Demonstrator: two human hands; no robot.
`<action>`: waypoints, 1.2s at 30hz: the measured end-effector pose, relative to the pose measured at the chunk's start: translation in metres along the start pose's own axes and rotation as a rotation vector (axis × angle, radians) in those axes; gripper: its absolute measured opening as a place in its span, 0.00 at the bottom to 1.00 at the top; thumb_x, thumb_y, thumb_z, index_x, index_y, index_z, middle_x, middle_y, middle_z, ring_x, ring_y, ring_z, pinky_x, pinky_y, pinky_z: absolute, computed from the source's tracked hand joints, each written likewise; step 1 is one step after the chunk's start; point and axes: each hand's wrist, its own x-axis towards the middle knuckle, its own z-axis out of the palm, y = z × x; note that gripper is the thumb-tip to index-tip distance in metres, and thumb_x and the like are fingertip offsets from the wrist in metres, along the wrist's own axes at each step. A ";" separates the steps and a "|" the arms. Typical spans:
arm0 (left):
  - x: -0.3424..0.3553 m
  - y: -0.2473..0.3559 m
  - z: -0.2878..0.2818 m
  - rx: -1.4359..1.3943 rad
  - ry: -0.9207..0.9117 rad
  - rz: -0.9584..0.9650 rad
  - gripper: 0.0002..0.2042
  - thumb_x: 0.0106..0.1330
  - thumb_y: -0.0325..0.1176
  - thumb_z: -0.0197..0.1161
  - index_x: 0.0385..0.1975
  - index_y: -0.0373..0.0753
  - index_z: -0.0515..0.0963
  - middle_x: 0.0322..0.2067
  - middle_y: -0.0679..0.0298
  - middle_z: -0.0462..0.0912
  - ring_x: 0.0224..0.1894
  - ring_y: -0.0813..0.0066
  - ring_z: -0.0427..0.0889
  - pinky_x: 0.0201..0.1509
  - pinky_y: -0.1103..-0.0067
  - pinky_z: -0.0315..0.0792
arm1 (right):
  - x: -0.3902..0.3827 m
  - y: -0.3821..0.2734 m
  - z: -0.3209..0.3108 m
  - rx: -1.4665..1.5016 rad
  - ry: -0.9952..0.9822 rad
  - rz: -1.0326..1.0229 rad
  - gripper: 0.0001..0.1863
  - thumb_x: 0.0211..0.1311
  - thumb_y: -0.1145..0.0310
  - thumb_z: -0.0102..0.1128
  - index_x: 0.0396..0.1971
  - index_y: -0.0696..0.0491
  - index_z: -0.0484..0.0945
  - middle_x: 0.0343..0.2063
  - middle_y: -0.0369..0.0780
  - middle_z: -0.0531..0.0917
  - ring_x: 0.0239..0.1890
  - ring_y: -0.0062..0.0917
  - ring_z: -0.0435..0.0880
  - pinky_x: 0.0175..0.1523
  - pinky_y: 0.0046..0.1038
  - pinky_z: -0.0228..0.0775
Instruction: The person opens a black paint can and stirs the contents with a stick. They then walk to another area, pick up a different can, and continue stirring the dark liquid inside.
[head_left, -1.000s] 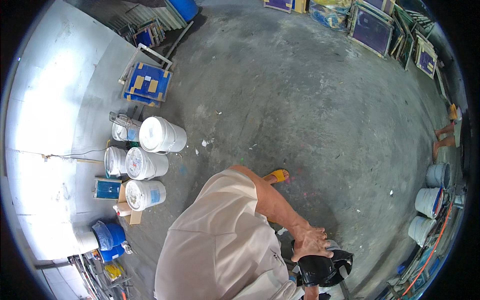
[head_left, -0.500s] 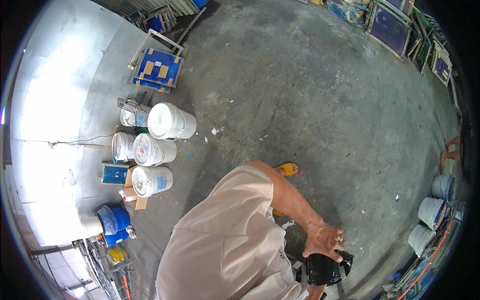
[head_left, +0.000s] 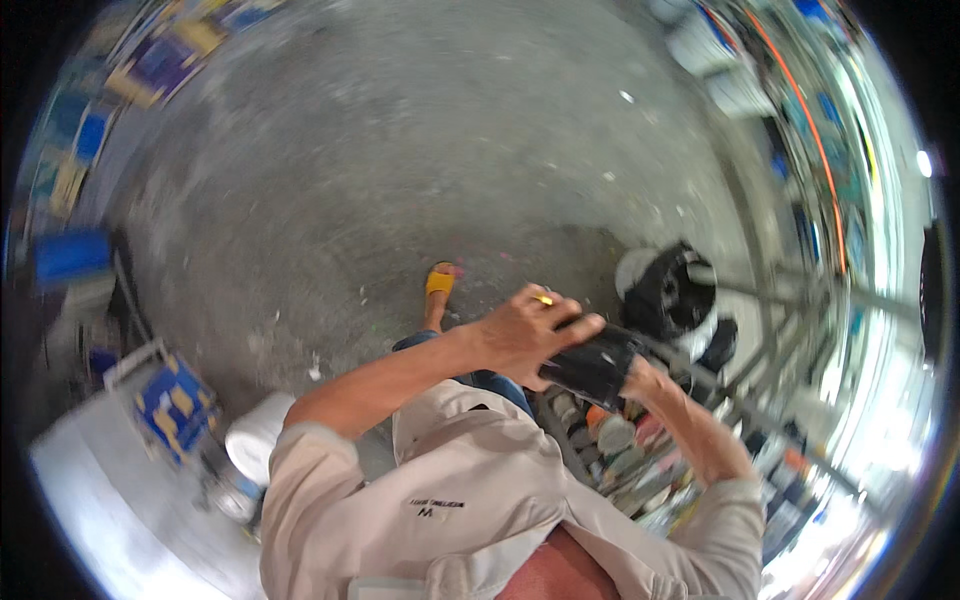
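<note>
My left hand (head_left: 535, 330) is over the top of a dark, glossy black container (head_left: 590, 362) held in front of me, fingers wrapped round it, a yellow ring on one finger. My right hand (head_left: 640, 378) grips the container's other end from the right. Behind it on the floor stands a white bucket with black plastic in it (head_left: 668, 290). Jars and cans (head_left: 612, 432), blurred, are clustered below my right arm.
Metal rails (head_left: 815, 290) and an orange hose (head_left: 808, 110) run along the right side. White buckets stand upper right (head_left: 700, 50) and lower left (head_left: 255, 435). Screen frames lean at upper left (head_left: 160, 65) and lower left (head_left: 170, 400). My yellow sandal (head_left: 440, 280) is on the concrete floor.
My view has swung sharply, so the buckets that were at left now sit low. My hands have come up with the black container, and both forearms now show.
</note>
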 end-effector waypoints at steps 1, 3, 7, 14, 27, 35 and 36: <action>-0.001 -0.004 0.000 0.014 0.019 0.024 0.52 0.31 0.45 0.80 0.65 0.44 0.66 0.52 0.58 0.75 0.54 0.55 0.78 0.60 0.58 0.67 | -0.005 0.000 -0.002 0.020 -0.003 0.000 0.19 0.55 0.72 0.58 0.48 0.56 0.78 0.45 0.48 0.83 0.52 0.42 0.80 0.59 0.37 0.71; -0.003 -0.005 0.003 0.055 0.031 -0.003 0.50 0.31 0.44 0.80 0.64 0.44 0.68 0.53 0.58 0.75 0.55 0.55 0.77 0.60 0.58 0.67 | -0.016 -0.007 -0.005 -0.071 -0.014 0.013 0.19 0.55 0.72 0.57 0.48 0.56 0.78 0.45 0.48 0.83 0.52 0.42 0.80 0.59 0.36 0.71; 0.003 -0.003 0.009 0.039 -0.009 0.055 0.51 0.29 0.45 0.81 0.64 0.43 0.67 0.55 0.57 0.73 0.56 0.55 0.77 0.60 0.57 0.67 | -0.036 -0.041 -0.020 0.000 -0.168 0.191 0.19 0.55 0.72 0.57 0.49 0.58 0.78 0.42 0.50 0.83 0.50 0.42 0.81 0.57 0.35 0.72; 0.010 -0.007 0.003 -0.004 0.010 0.064 0.51 0.30 0.44 0.81 0.63 0.40 0.66 0.55 0.56 0.75 0.56 0.54 0.77 0.60 0.58 0.69 | -0.035 -0.074 -0.021 0.166 -0.062 0.197 0.17 0.51 0.74 0.53 0.43 0.60 0.77 0.35 0.48 0.83 0.40 0.39 0.81 0.48 0.36 0.74; 0.030 -0.004 0.000 0.053 -0.021 0.108 0.46 0.32 0.45 0.78 0.59 0.39 0.71 0.55 0.57 0.74 0.54 0.55 0.77 0.58 0.58 0.69 | -0.068 -0.079 -0.047 0.131 -0.087 0.069 0.09 0.49 0.72 0.51 0.28 0.63 0.76 0.20 0.42 0.76 0.28 0.29 0.76 0.37 0.36 0.71; 0.035 -0.010 -0.004 0.091 -0.051 0.205 0.52 0.36 0.53 0.84 0.63 0.38 0.64 0.56 0.53 0.75 0.56 0.52 0.78 0.59 0.57 0.70 | -0.084 -0.069 -0.039 0.295 0.002 -0.013 0.16 0.50 0.73 0.51 0.38 0.62 0.81 0.24 0.42 0.79 0.29 0.27 0.76 0.38 0.33 0.72; 0.036 -0.010 -0.003 0.092 -0.052 0.211 0.52 0.36 0.53 0.84 0.63 0.38 0.64 0.56 0.52 0.75 0.56 0.52 0.78 0.59 0.57 0.70 | -0.084 -0.068 -0.038 0.296 -0.006 -0.028 0.18 0.50 0.73 0.51 0.40 0.62 0.82 0.24 0.42 0.79 0.29 0.27 0.76 0.38 0.32 0.72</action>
